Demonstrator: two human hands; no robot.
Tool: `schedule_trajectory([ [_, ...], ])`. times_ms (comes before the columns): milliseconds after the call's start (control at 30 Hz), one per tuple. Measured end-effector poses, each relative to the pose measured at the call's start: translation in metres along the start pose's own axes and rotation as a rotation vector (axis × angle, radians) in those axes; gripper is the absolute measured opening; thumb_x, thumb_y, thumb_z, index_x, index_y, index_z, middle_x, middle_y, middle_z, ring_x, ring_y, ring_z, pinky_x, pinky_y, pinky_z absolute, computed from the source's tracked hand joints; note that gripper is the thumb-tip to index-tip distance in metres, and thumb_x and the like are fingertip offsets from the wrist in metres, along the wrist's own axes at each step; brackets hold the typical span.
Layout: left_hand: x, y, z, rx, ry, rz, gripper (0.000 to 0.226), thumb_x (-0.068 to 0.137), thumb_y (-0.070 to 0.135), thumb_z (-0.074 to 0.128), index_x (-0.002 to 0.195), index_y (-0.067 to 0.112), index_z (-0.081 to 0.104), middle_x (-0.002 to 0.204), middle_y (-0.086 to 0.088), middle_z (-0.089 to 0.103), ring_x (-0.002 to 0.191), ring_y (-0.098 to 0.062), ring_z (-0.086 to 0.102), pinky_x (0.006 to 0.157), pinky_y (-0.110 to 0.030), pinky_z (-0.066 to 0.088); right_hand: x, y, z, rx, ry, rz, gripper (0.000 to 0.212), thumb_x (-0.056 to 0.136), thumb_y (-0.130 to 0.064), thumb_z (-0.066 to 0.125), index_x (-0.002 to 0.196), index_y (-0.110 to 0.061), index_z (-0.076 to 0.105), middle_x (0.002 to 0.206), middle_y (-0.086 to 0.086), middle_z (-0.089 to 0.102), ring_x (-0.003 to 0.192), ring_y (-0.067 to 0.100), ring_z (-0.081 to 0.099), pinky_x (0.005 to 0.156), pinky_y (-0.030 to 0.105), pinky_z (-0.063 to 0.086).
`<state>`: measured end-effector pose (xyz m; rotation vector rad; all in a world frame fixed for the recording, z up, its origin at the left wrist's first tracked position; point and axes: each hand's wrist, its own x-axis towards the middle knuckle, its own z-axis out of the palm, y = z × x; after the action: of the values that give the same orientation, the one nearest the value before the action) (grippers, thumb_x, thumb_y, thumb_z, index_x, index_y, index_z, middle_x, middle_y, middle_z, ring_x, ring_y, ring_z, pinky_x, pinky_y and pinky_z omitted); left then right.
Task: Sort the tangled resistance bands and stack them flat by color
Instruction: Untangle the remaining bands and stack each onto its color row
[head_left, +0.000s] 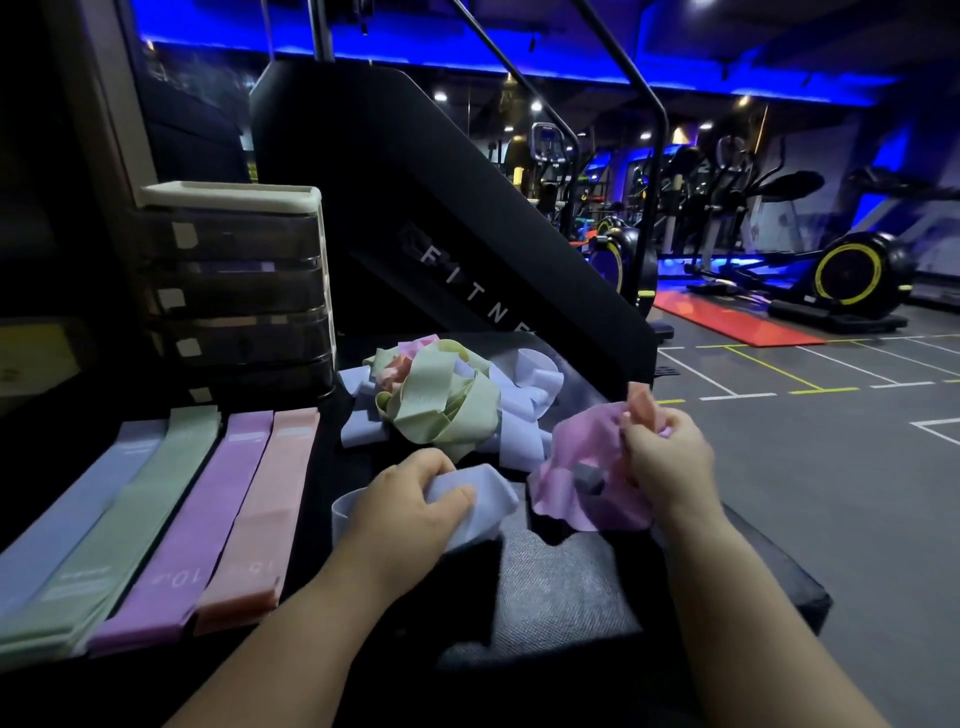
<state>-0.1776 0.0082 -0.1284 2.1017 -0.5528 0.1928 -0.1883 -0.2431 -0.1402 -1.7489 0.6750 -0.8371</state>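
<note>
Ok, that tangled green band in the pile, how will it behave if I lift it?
Probably floppy: the green band sags in loose loops and folds. Likely light, since it looks like thin fabric. It may drag the lilac bands along, as they lie tangled through it.

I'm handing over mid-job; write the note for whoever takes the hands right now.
Left hand grips a pale blue band. Right hand pinches a pink band, held up crumpled.
Done: four flat stacks on the left: blue stack, green stack, purple stack, peach stack.
Left: the tangled pile behind the hands, with green, blue and pink mixed. Flatten both held bands onto matching stacks, then untangle the rest.
</note>
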Motion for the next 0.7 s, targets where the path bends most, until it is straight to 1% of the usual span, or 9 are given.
schedule_trajectory([
  [67, 0.002, 0.002, -0.005, -0.123, 0.012, -0.043, 0.019, 0.088, 0.025, 0.062, 0.072, 0.019, 0.053, 0.061, 0.008, 0.05, 0.059, -0.009, 0.043, 0.055, -0.022, 0.036, -0.007, -0.002, 0.006, -0.098, -0.162, -0.038, 0.019, 0.076, -0.051, 0.063, 0.085, -0.035, 0.059, 0.073, 0.003, 0.067, 0.068, 0.026, 0.064, 0.068, 0.04, 0.058],
  [133, 0.003, 0.002, -0.01, -0.272, -0.026, -0.084, 0.02, 0.091, 0.022, 0.06, 0.072, 0.02, 0.054, 0.059, 0.01, 0.05, 0.057, -0.008, 0.043, 0.056, -0.024, 0.038, -0.017, -0.006, 0.012, -0.23, -0.409, -0.122, 0.027, 0.07, -0.052, 0.072, 0.085, -0.035, 0.058, 0.084, 0.0, 0.067, 0.069, 0.016, 0.062, 0.06, 0.028, 0.054],
  [167, 0.004, 0.003, -0.012, -0.338, -0.049, -0.091, 0.021, 0.093, 0.022, 0.059, 0.072, 0.022, 0.055, 0.06, 0.009, 0.051, 0.059, -0.009, 0.045, 0.059, -0.025, 0.039, -0.02, -0.006, 0.014, -0.372, -0.505, -0.211, 0.035, 0.065, -0.055, 0.074, 0.089, -0.034, 0.058, 0.094, -0.003, 0.065, 0.077, 0.011, 0.06, 0.064, 0.024, 0.051],
  [233, 0.004, 0.002, -0.015, -0.421, -0.087, -0.091, 0.023, 0.096, 0.022, 0.057, 0.073, 0.027, 0.057, 0.066, 0.007, 0.056, 0.064, -0.011, 0.05, 0.063, -0.029, 0.042, -0.024, -0.007, 0.016, -0.68, -0.588, -0.358, 0.06, 0.06, -0.072, 0.066, 0.11, -0.039, 0.057, 0.114, -0.01, 0.055, 0.104, 0.009, 0.052, 0.087, 0.032, 0.045],
  [300, 0.003, 0.003, -0.015, -0.463, -0.11, -0.077, 0.02, 0.097, 0.019, 0.056, 0.079, 0.028, 0.059, 0.071, 0.006, 0.061, 0.069, -0.011, 0.055, 0.066, -0.028, 0.044, -0.028, -0.01, 0.015, -0.808, -0.59, -0.347, 0.066, 0.069, -0.08, 0.056, 0.125, -0.045, 0.051, 0.121, -0.013, 0.047, 0.119, 0.009, 0.042, 0.099, 0.041, 0.034],
  [367, 0.001, 0.004, -0.013, -0.489, -0.111, -0.056, 0.012, 0.097, 0.013, 0.055, 0.088, 0.021, 0.059, 0.075, 0.006, 0.06, 0.072, -0.009, 0.054, 0.067, -0.022, 0.045, -0.03, -0.014, 0.013, -0.796, -0.545, -0.316, 0.053, 0.079, -0.081, 0.04, 0.121, -0.052, 0.054, 0.122, -0.012, 0.046, 0.124, 0.008, 0.037, 0.099, 0.043, 0.027],
  [500, -0.003, 0.009, -0.01, -0.585, -0.11, -0.072, 0.007, 0.097, 0.008, 0.052, 0.094, 0.011, 0.058, 0.076, 0.004, 0.06, 0.065, -0.001, 0.054, 0.058, -0.012, 0.044, -0.028, -0.015, 0.008, -0.747, -0.46, -0.275, 0.034, 0.098, -0.053, 0.032, 0.123, -0.05, 0.055, 0.12, -0.008, 0.047, 0.125, 0.014, 0.041, 0.1, 0.041, 0.028],
  [600, -0.003, 0.011, -0.009, -0.68, -0.115, -0.093, 0.009, 0.096, 0.006, 0.051, 0.093, 0.01, 0.058, 0.075, 0.001, 0.062, 0.065, -0.004, 0.056, 0.058, -0.013, 0.046, -0.022, -0.006, 0.008, -0.649, -0.348, -0.18, 0.037, 0.093, -0.043, 0.04, 0.129, -0.037, 0.046, 0.126, 0.007, 0.058, 0.12, 0.027, 0.052, 0.1, 0.044, 0.039],
  [700, -0.003, 0.011, -0.006, -0.701, -0.119, -0.107, 0.009, 0.096, 0.007, 0.052, 0.093, 0.011, 0.059, 0.081, -0.005, 0.062, 0.074, -0.013, 0.056, 0.064, -0.02, 0.046, -0.023, -0.004, 0.006, -0.695, -0.274, -0.093, 0.052, 0.081, -0.057, 0.031, 0.12, -0.024, 0.038, 0.119, 0.008, 0.063, 0.114, 0.032, 0.057, 0.094, 0.044, 0.041],
])
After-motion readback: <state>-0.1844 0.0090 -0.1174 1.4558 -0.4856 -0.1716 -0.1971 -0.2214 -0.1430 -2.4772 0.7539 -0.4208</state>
